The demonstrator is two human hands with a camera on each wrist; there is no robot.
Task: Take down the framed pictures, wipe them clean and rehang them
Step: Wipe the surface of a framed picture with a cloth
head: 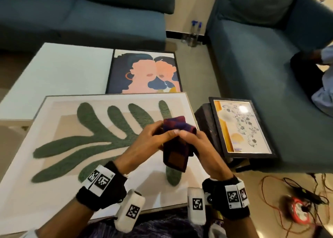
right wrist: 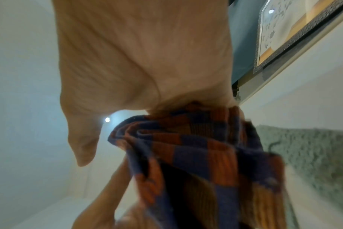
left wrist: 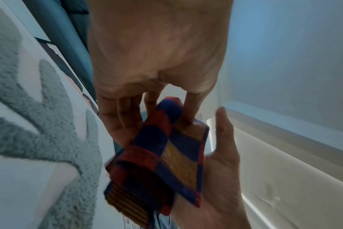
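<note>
At the far left a white table (head: pixel 54 72) carries the pictures, already down from the wall. The large leaf picture (head: pixel 100 144) lies flat nearest the person, its long axis running left to right, and beyond it the framed picture of two faces (head: pixel 144 72) lies flat too, its near edge hidden behind the leaf picture's far edge. Over the right half of the leaf picture the left hand (head: pixel 144 144) pinches the upper part of a folded checked cloth (head: pixel 175 144) between thumb and curled fingers, while the right hand (head: pixel 203 147) holds the same cloth from the other side; the wrist views show the cloth lying against the right palm. So both grips are closed on the cloth, which hangs in the air above the glass and does not touch it. The surface to wipe lies directly below the hands and stretches mostly away to the left, so the left hand looks better placed to steady the frame while the right brings the cloth down. Further right, a small floral picture (head: pixel 241 128) rests on a dark stack beside the blue sofa (head: pixel 252 66).
</note>
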